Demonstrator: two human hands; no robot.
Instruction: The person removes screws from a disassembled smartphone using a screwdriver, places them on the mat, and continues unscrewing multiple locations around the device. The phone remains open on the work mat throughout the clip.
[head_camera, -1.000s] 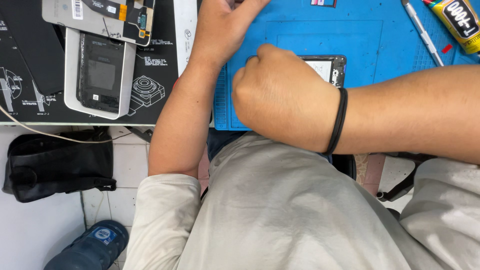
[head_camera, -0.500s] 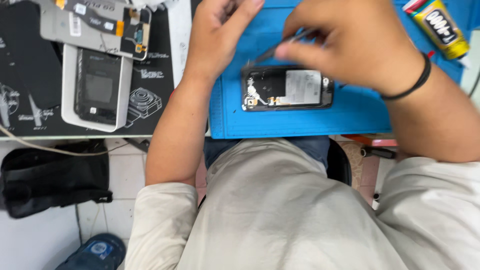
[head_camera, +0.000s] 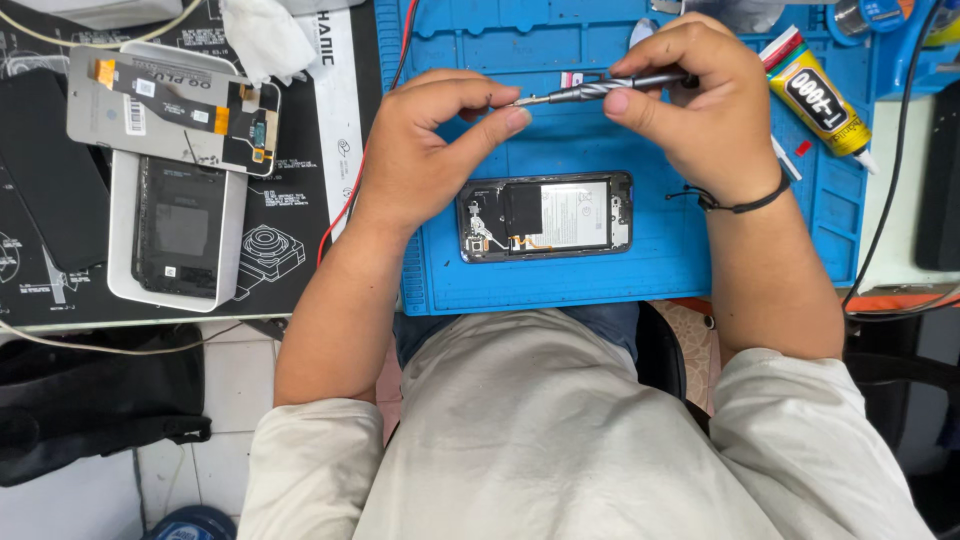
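Right hand (head_camera: 700, 110) grip closed around screwdriver (head_camera: 600, 90); left hand (head_camera: 430, 150) pinching its tip, grip narrow. Opened phone (head_camera: 546, 215) on blue mat (head_camera: 620, 280) just below both hands.

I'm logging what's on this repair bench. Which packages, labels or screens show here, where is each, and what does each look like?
Glue tube: upper right on the blue mat, yellow with a black label, lying slanted.
Opened phone: mid-mat below both hands, a white label on its battery.
Screen assembly: upper left, grey back, orange flex strips, small white sticker.
White tray: beneath it, holding a dark phone part.
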